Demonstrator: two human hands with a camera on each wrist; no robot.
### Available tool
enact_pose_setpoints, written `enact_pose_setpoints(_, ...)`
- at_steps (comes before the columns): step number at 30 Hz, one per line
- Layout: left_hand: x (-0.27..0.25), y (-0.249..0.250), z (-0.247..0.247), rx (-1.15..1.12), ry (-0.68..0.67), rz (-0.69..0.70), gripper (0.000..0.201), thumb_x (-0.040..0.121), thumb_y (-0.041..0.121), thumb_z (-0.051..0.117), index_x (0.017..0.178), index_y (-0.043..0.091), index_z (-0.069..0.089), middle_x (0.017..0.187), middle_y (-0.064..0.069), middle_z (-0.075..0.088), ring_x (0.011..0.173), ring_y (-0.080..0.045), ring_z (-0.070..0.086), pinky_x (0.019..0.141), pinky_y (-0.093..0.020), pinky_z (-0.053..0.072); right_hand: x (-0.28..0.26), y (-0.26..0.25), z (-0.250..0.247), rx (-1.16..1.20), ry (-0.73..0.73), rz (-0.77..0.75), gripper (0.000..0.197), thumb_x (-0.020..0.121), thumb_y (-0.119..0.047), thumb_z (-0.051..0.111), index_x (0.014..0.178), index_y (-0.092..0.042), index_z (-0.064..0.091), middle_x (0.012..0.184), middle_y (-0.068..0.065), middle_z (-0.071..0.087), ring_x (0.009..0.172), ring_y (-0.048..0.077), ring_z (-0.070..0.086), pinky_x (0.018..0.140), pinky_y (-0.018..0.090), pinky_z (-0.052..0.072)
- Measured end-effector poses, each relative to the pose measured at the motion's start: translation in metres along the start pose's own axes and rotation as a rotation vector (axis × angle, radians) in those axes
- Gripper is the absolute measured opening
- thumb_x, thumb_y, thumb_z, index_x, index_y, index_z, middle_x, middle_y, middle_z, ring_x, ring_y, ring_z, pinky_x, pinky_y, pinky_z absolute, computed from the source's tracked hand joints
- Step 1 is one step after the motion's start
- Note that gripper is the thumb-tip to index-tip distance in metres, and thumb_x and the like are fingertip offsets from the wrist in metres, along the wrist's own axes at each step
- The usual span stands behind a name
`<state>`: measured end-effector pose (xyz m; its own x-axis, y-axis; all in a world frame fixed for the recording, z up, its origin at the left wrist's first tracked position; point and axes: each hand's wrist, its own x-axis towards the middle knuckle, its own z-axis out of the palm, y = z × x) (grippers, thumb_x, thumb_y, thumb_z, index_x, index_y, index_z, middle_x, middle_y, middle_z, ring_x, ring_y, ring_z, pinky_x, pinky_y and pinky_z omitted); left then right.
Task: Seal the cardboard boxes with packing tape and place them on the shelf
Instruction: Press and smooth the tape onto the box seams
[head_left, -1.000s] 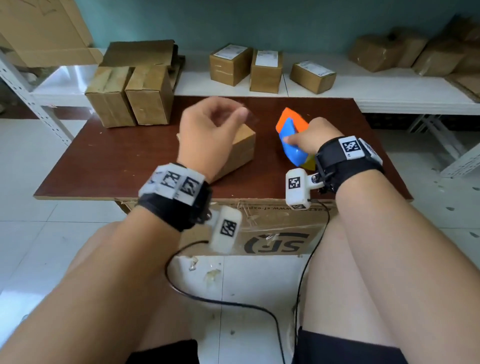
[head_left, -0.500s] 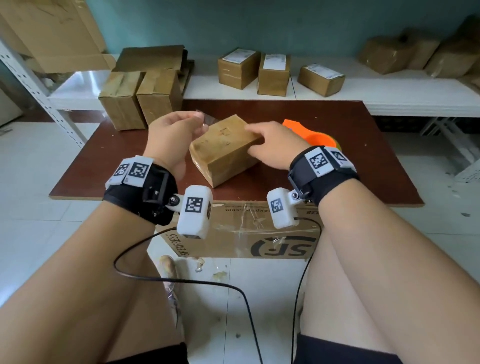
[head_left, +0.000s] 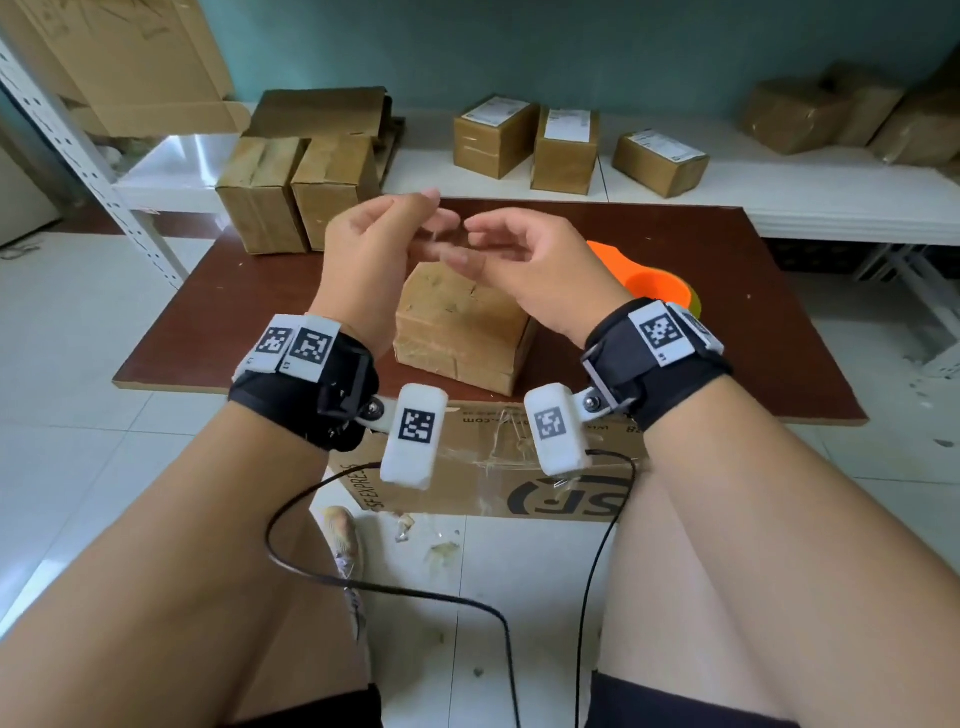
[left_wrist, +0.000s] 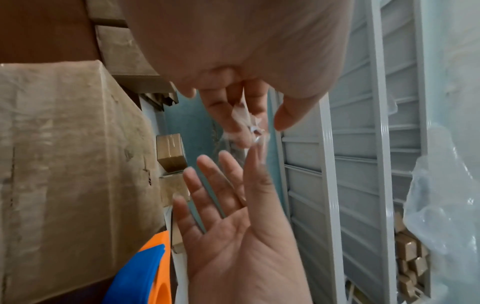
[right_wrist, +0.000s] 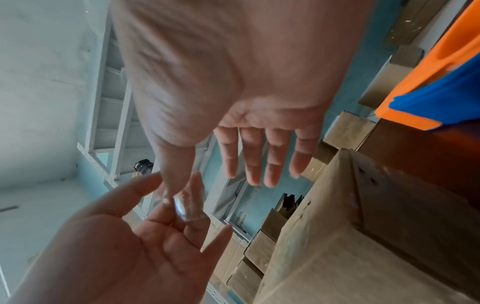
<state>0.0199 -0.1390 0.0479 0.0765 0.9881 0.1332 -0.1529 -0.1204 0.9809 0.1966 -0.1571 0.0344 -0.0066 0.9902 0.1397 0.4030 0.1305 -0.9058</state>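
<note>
The left hand is raised, fingers loosely spread, with a crumpled scrap of clear tape clinging to its fingertips. The right hand, fingers straight, has its thumb at the scrap. Below both, the box sits on the table, near the orange tape holder

I am in a parcel packing room. Labelled cardboard boxes line the white shelf ahead, and an SF Express carton sits beneath my table.
</note>
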Motion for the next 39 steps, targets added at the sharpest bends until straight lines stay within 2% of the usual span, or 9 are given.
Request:
enact_pose_setpoints(4, 0.004, -0.001, -0.003, -0.05, -0.031, -0.007, 0.019, 0.099, 0.015, 0.066, 0.082, 0.008, 0.073, 0.096, -0.01, 0.078, 0.075, -0.022, 0.072, 0.09, -0.036, 0.058, 0.002, -0.003, -0.002, 0.163, 0.041, -0.04, 0.022, 0.087, -0.033, 0.088, 0.096, -0.015, 0.078, 0.098, 0.008, 0.081, 0.1, 0.029, 0.076, 0.099, 0.045, 0.06)
enact_pose_setpoints(7, 0.007, -0.003, -0.004, -0.071, -0.021, -0.009, 0.014, 0.099, 0.015, 0.068, 0.091, 0.008, 0.075, 0.089, -0.006, 0.076, 0.087, -0.021, 0.073, 0.089, -0.033, 0.058, 0.001, -0.005, -0.005, 0.275, 0.041, -0.019, 0.014, 0.09, -0.016, 0.085, 0.097, -0.005, 0.077, 0.09, 0.01, 0.081, 0.085, 0.023, 0.078, 0.085, 0.03, 0.062)
enact_pose_setpoints(13, 0.009, -0.015, -0.001, 0.198, 0.04, 0.05, 0.007, 0.098, 0.02, 0.075, 0.102, 0.016, 0.079, 0.082, 0.01, 0.078, 0.08, -0.002, 0.073, 0.076, -0.018, 0.055, 0.004, -0.002, -0.005, 0.188, 0.142, -0.068, 0.016, 0.093, -0.014, 0.083, 0.101, -0.001, 0.079, 0.089, 0.015, 0.08, 0.087, 0.034, 0.078, 0.087, 0.04, 0.066)
enact_pose_setpoints(20, 0.012, -0.03, 0.002, 0.27, 0.074, 0.073, 0.02, 0.098, 0.014, 0.076, 0.118, 0.014, 0.079, 0.074, 0.009, 0.059, 0.064, 0.001, 0.053, 0.072, -0.012, 0.049, 0.009, 0.009, -0.005, 0.074, 0.194, -0.043, 0.009, 0.093, -0.021, 0.081, 0.101, -0.019, 0.079, 0.086, 0.007, 0.08, 0.084, 0.025, 0.078, 0.092, 0.044, 0.064)
enact_pose_setpoints(27, 0.014, -0.032, 0.003, 0.284, 0.094, 0.004, 0.067, 0.096, 0.028, 0.081, 0.155, 0.018, 0.052, 0.079, 0.012, 0.075, 0.085, 0.004, 0.073, 0.082, -0.01, 0.048, 0.014, 0.021, -0.008, 0.065, 0.238, -0.029, 0.025, 0.092, -0.01, 0.08, 0.113, -0.024, 0.08, 0.093, 0.017, 0.076, 0.09, 0.024, 0.078, 0.097, 0.045, 0.062)
enact_pose_setpoints(31, 0.017, -0.036, 0.0, 0.35, 0.083, -0.045, 0.027, 0.093, 0.03, 0.083, 0.117, 0.02, 0.079, 0.09, 0.004, 0.079, 0.073, 0.003, 0.068, 0.081, -0.025, 0.06, 0.014, 0.024, -0.01, 0.1, 0.219, 0.047, 0.031, 0.092, -0.009, 0.08, 0.121, -0.018, 0.074, 0.082, 0.0, 0.079, 0.089, 0.02, 0.079, 0.097, 0.046, 0.062)
enact_pose_setpoints(33, 0.017, -0.04, -0.001, 0.397, 0.08, -0.061, 0.013, 0.092, 0.031, 0.084, 0.098, 0.019, 0.082, 0.088, 0.002, 0.08, 0.066, 0.005, 0.065, 0.074, -0.022, 0.055, 0.014, 0.025, -0.011, 0.092, 0.208, 0.063, 0.041, 0.091, -0.009, 0.081, 0.13, -0.018, 0.069, 0.083, 0.0, 0.081, 0.089, 0.016, 0.079, 0.1, 0.046, 0.061)
enact_pose_setpoints(37, 0.02, -0.046, -0.001, 0.538, 0.094, -0.057, 0.018, 0.089, 0.032, 0.085, 0.099, 0.018, 0.078, 0.074, 0.006, 0.073, 0.061, -0.003, 0.067, 0.064, -0.021, 0.056, 0.017, 0.028, -0.012, 0.001, 0.187, 0.089, 0.055, 0.089, -0.011, 0.082, 0.14, -0.016, 0.064, 0.082, -0.005, 0.081, 0.09, 0.008, 0.078, 0.105, 0.044, 0.057)
enact_pose_setpoints(39, 0.021, -0.048, -0.002, 0.622, 0.091, -0.05, 0.02, 0.089, 0.033, 0.084, 0.1, 0.02, 0.076, 0.071, 0.008, 0.071, 0.064, -0.006, 0.069, 0.072, -0.026, 0.061, 0.018, 0.03, -0.009, -0.097, 0.193, 0.106, 0.055, 0.087, -0.015, 0.082, 0.139, -0.02, 0.065, 0.081, -0.009, 0.08, 0.089, 0.004, 0.076, 0.104, 0.041, 0.057)
